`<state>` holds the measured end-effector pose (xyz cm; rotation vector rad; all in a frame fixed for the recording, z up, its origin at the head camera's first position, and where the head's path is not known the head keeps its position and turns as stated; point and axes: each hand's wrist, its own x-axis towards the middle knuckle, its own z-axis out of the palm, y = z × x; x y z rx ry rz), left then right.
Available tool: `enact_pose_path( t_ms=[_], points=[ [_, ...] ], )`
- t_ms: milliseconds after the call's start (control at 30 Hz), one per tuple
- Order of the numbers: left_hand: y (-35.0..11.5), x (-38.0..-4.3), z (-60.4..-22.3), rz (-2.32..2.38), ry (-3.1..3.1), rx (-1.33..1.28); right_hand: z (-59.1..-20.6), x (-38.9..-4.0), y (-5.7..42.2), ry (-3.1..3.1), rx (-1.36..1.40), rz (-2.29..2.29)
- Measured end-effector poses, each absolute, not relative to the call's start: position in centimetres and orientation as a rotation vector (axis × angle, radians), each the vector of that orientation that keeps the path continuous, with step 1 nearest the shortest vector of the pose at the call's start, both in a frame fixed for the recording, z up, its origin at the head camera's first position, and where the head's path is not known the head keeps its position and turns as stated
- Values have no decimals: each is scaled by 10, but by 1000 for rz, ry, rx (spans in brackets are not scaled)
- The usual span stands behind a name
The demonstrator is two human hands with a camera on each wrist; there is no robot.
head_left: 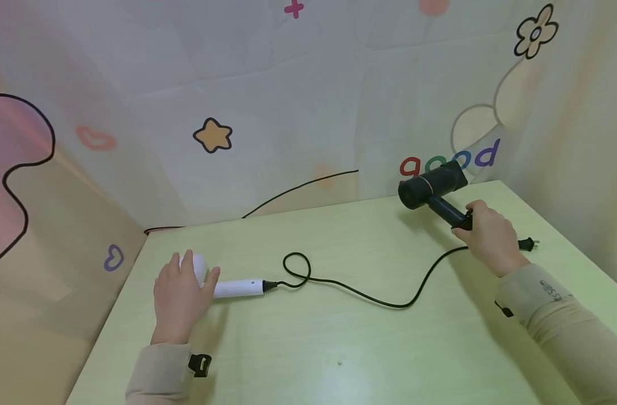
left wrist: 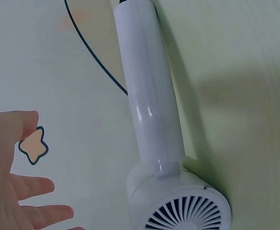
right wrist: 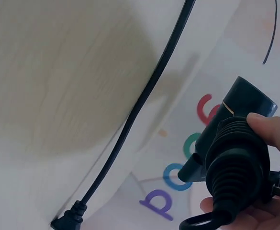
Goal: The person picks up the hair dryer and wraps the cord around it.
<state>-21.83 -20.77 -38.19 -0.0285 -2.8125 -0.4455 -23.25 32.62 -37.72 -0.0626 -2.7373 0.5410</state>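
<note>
The right hand (head_left: 491,237) grips a black hair dryer (head_left: 431,185) right of frame centre, above a cord (head_left: 399,306) that could tip it if lowered there, while the left hand (head_left: 179,295), fingers spread, grasping nothing, is near a white hair dryer (head_left: 237,288) at lower left

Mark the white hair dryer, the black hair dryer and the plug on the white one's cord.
White hair dryer (left wrist: 155,115): left wrist view, on the handle.
Black hair dryer (head_left: 432,185): head view, on the barrel.
Plug (head_left: 526,244): head view, on its body.
</note>
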Motion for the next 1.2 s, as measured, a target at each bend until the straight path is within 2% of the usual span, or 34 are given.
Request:
enact_pose_path(
  t_ms=[667, 1200],
  points=[
    [-228, -218, -391, -526, -2921, 74, -389, -278, 371, -2872, -511, 571],
    [-230, -219, -395, -568, -2928, 84, -400, -290, 377, -2945, -555, 540]
  ],
)
